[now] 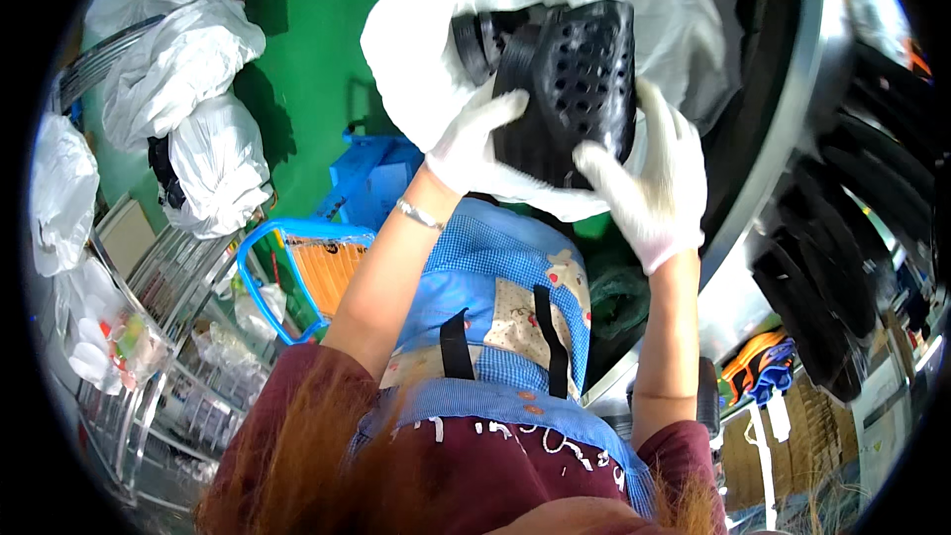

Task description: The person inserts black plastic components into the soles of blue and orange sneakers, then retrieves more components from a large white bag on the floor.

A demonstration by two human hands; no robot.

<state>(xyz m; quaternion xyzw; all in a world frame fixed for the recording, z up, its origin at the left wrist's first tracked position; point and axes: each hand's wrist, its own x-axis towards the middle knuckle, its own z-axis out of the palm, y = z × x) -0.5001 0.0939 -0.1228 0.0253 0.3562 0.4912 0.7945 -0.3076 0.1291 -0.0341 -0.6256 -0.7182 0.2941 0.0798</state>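
A pair of black clogs (586, 74), glossy and dotted with round holes over the toe, is held between my two gloved hands above a white plastic bag (411, 50). My left hand (475, 139), in a white glove, grips the left side near the ridged edge. On the right side, my right hand (649, 178), also in a white glove, has its thumb at the near end and its fingers partly hidden behind the clogs. More black items (475, 45) show inside the open bag, just beyond my left hand; their full shape is hidden.
On the right, a curved metal edge (792, 129) borders a dark surface, with several black shoe-like pieces (812, 258) beyond it. A blue-framed chair (263, 277) stands to the left. White stuffed bags (218, 163) and wire racks (163, 287) line the far left over a green floor (322, 59).
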